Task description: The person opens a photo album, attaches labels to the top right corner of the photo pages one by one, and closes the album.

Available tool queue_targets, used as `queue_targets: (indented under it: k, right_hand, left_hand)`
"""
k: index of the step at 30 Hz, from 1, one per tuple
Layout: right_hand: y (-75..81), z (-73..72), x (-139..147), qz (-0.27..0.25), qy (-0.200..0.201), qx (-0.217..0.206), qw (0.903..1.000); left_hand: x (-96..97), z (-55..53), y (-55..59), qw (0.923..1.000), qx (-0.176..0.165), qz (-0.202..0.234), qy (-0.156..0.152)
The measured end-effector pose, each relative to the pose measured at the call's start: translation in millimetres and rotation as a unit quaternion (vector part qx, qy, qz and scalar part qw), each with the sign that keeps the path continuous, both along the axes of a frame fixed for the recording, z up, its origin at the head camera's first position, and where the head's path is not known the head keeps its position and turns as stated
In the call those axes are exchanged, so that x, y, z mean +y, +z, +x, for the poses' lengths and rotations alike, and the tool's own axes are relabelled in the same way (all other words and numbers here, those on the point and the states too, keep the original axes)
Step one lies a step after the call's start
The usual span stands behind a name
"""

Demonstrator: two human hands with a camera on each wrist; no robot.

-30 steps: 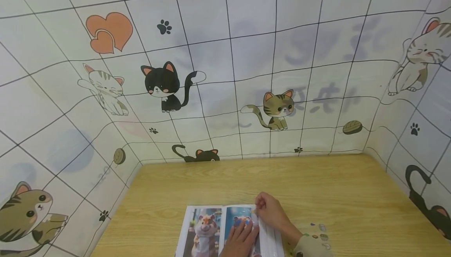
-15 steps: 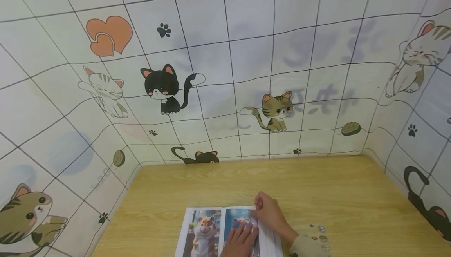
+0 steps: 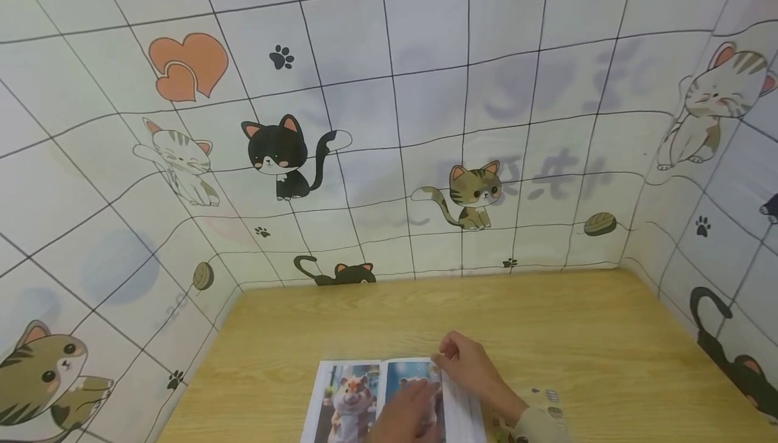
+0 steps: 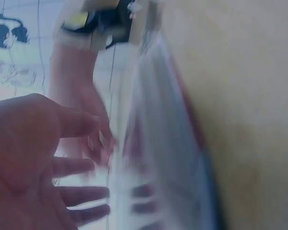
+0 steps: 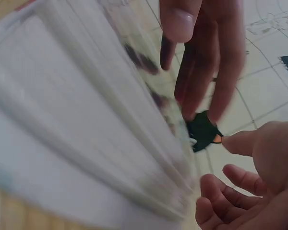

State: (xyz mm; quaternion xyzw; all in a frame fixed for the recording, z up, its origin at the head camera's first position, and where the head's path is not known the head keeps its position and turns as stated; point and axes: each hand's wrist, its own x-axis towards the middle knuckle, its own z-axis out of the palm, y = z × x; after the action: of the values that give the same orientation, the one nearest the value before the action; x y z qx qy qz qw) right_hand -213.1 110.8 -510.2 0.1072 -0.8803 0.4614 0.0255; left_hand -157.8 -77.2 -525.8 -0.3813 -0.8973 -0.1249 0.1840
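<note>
An open photo album [image 3: 450, 399] lies at the front of the table. Its left page shows a hamster picture [image 3: 351, 406]; on the right page is a blue picture [image 3: 404, 367], partly covered by my left hand [image 3: 406, 412]. That hand hovers over the right page with its fingers extended, apart from the page in the left wrist view. My right hand [image 3: 471, 367] is at the album's upper right corner. In the right wrist view its fingers [image 5: 215, 201] are loosely curled beside the page edges, with a gap to the thumb and nothing seen between them.
The wooden table [image 3: 273, 335] meets a white wall covering [image 3: 365, 112] with cartoon cats and grid lines on three sides. Small printed shapes [image 3: 552, 396] show by the right sleeve [image 3: 535, 426].
My left hand has lifted from the right page, where it lay flat. A small yellowish bit at my right fingertips earlier no longer shows. The head view has shifted slightly.
</note>
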Motion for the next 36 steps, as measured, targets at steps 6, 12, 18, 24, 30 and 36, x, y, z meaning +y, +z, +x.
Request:
queue_targets:
  k: [6,12,18,24,30,36]
  right_hand:
    - [33.3,8.2,56.6,0.052,-0.026,0.046,0.9973]
    - [58.3,20.9,134.4,0.161,-0.034,0.141,0.9762]
    - [66.4,25.6,197.0,0.21,-0.05,0.177,0.9602]
    - [55.6,28.2,221.7,0.216,-0.066,0.13,0.9655]
    - [25.5,22.5,210.2,0.25,-0.052,0.068,0.9643]
    - [6.2,22.9,183.2,0.254,-0.028,0.063,0.9649]
  left_hand:
    - [-48.8,-6.1,30.5,0.9908,-0.09,0.05,0.088]
    - [-116.3,-19.8,43.0,0.9772,-0.062,0.001,0.203]
    - [-170.1,-26.9,55.9,0.9641,-0.023,-0.011,0.264]
    - [-187.2,-28.4,45.5,0.9648,-0.047,0.033,0.257]
    - [-180.6,-38.7,14.5,0.9462,-0.23,0.134,0.183]
    - [-175.0,-48.8,5.0,0.9378,-0.28,0.137,0.153]
